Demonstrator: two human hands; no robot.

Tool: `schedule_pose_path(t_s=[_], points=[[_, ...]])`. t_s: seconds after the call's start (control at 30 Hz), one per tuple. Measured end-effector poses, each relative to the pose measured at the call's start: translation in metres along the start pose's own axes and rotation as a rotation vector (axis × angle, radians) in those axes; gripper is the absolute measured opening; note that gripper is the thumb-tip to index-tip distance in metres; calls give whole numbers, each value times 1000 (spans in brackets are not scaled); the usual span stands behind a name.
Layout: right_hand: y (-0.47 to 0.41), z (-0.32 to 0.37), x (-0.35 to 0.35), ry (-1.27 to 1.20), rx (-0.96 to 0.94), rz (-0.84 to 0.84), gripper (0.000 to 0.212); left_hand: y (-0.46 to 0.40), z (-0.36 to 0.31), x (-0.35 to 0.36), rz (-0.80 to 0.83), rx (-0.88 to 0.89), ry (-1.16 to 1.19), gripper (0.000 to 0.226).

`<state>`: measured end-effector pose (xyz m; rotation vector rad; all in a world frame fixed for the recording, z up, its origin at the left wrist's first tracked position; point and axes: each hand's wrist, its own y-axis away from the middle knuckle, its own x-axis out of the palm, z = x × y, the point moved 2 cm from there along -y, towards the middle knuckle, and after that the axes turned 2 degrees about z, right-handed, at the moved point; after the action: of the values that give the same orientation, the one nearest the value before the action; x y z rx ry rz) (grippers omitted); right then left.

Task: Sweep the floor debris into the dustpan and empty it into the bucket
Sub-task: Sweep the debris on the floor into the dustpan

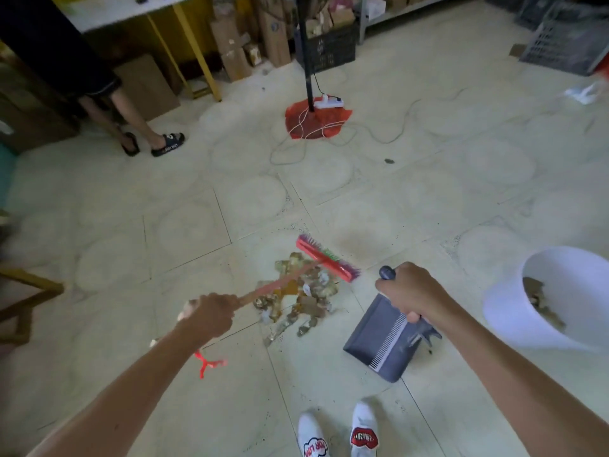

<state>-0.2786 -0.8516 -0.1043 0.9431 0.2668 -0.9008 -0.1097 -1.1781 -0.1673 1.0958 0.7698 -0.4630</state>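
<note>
Grey plastic dustpan [379, 341]: at my 1 o'clock, mouth toward the pile; stiff and light, I judge. My right hand [412, 291] is closed round its upright handle.
Broom [326, 258]: my left hand [211, 313] is wrapped round the red shaft; bristle head sits at the pile's far edge, 12 o'clock.
Debris [303, 298]: papery brown scraps, light and loose, likely to scatter under a hard stroke.
Bucket [514, 301]: white, at 3 o'clock, tilted, some scraps inside.
Floor [395, 199]: smooth tile beyond.
</note>
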Motion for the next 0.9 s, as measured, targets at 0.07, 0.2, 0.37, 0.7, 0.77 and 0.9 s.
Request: schedule_pose_path(t_s=[0.07,0.2,0.37,0.7,0.77,0.9], points=[[-12,0,12,45,-9,40,24,-7,-15,15,13,-56,141,29],[-39,-5,29,130,-42,89,26,-41,-38,22,-2,-182,481,32],[-67,-32,46,240,-84,65,33,-70,-54,41,80,-116,481,29],[-78,-23,27,229,-119,26,33,28,41,85,96,-312,586,34],[-82,-23,26,253,-134,64,33,53,31,108,117,-408,670,40],[-99,-17,14,241,-180,103,38,56,-17,126,203,-553,873,34]])
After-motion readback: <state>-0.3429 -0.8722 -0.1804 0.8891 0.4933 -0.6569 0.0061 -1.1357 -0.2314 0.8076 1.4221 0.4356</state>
